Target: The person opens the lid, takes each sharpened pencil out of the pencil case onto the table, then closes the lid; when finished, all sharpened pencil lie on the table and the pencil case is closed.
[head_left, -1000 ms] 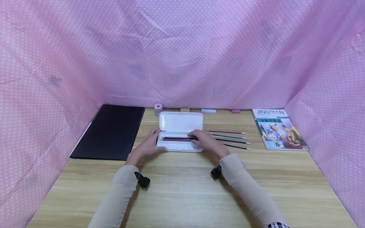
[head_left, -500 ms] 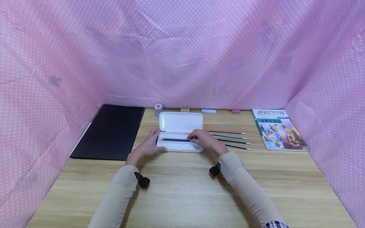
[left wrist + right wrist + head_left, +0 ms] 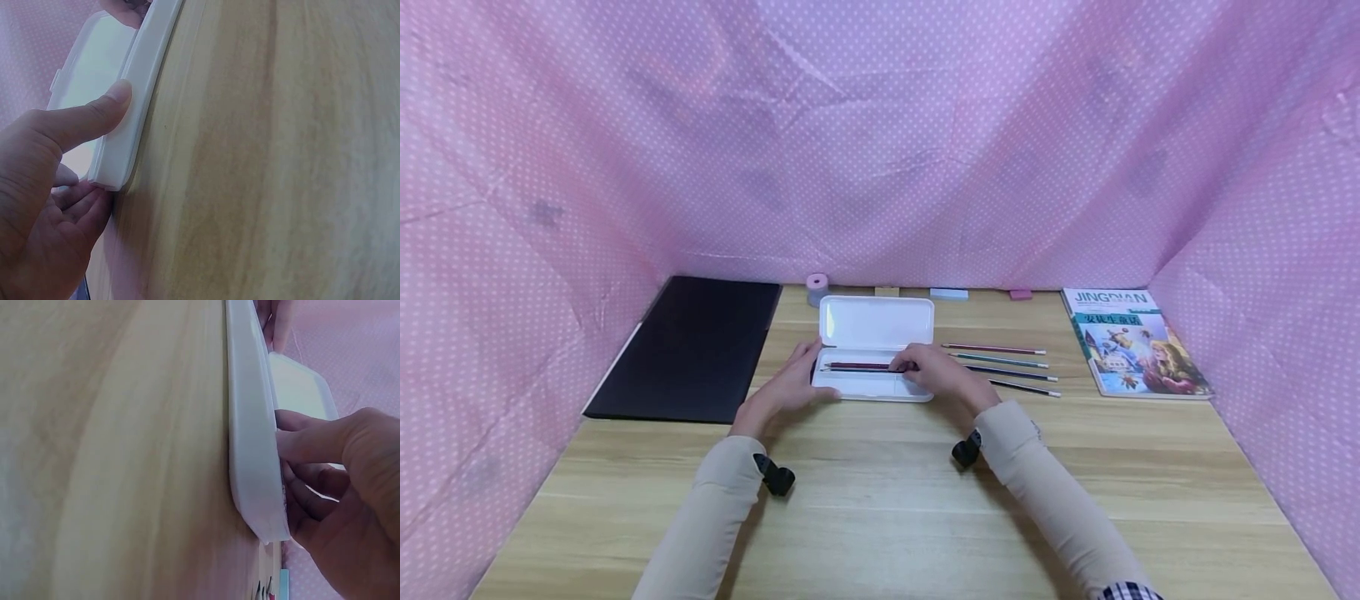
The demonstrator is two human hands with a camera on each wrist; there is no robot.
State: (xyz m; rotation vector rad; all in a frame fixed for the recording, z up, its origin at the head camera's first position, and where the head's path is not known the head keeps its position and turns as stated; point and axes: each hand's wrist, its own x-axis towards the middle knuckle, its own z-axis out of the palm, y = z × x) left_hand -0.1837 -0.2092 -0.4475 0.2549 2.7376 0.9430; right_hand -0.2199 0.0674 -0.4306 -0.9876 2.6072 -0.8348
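An open white pencil case (image 3: 857,390) lies on the table, its lid (image 3: 877,322) tipped back. My left hand (image 3: 793,378) grips the case's left end; in the left wrist view the thumb (image 3: 103,112) lies along the front wall and the other fingers are around the end. Inside the case lie a dark red pencil (image 3: 857,365) and a dark one beside it, close together. My right hand (image 3: 931,370) reaches into the right part of the case and pinches the pencils near their right ends. The case wall hides those fingertips in the right wrist view (image 3: 337,469).
Several pencils (image 3: 1000,360) lie in a row right of the case. A black folder (image 3: 688,350) is at the left, a magazine (image 3: 1135,342) at the right. Along the back stand a pink-topped sharpener-like thing (image 3: 817,288) and small blocks: yellow, blue (image 3: 949,294) and pink.
The pencils in the case have turned under my right fingers: a dark blue one showed half a second ago, a dark red one shows now. The right hand shifted slightly left; the left stayed still.
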